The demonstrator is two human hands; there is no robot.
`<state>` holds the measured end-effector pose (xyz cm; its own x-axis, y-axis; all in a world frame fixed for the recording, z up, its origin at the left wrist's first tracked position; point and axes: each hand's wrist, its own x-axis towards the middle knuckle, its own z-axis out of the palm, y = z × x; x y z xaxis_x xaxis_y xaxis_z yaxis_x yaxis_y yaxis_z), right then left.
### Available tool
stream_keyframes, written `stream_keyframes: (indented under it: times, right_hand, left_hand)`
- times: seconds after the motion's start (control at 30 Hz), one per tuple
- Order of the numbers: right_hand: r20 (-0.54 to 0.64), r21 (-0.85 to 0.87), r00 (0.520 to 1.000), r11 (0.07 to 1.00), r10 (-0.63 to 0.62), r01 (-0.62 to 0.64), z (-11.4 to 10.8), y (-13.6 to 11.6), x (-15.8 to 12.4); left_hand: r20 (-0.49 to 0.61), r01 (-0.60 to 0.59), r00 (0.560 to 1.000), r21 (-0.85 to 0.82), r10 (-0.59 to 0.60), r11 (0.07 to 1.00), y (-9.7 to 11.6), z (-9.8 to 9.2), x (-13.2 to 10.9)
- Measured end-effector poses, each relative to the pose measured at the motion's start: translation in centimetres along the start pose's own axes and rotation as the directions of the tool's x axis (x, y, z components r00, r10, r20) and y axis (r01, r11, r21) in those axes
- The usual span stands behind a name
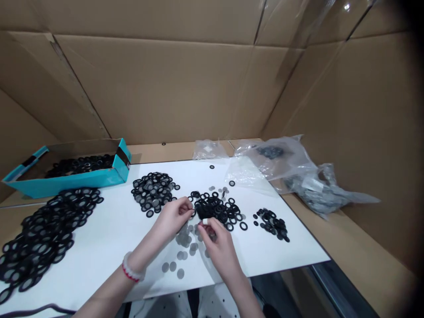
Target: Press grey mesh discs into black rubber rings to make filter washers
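My left hand (175, 215), with a beaded bracelet (133, 267) at the wrist, pinches a black ring (193, 213) between thumb and fingertips. Close on its right, my right hand (217, 243) has its thumb and fingers drawn together; whatever they hold is too small to make out. Just beyond both hands lies a loose heap of black rings (228, 212). Thin grey discs (184, 239) are scattered on the white board (115, 247) under and in front of the fingers.
Rings with grey centres form a pile (153, 190) and a larger spread (46, 234) on the left. Behind stands a blue box (76, 182) of black rings. Small black parts (273, 224) lie right, near plastic bags (285, 161). Cardboard walls (159, 84) surround the board.
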<state>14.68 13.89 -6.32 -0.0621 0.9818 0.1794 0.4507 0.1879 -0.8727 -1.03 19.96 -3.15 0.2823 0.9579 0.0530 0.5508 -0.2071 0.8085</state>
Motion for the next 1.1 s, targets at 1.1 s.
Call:
stream_keyframes:
  times: [1.1]
  right_hand:
    - [-0.111, 0.388, 0.973, 0.910, 0.204, -0.146, 0.8, -0.7, 0.0]
  left_hand:
    - [-0.001, 0.289, 0.918, -0.682, -0.396, 0.672, 1.0, 1.4, -3.5]
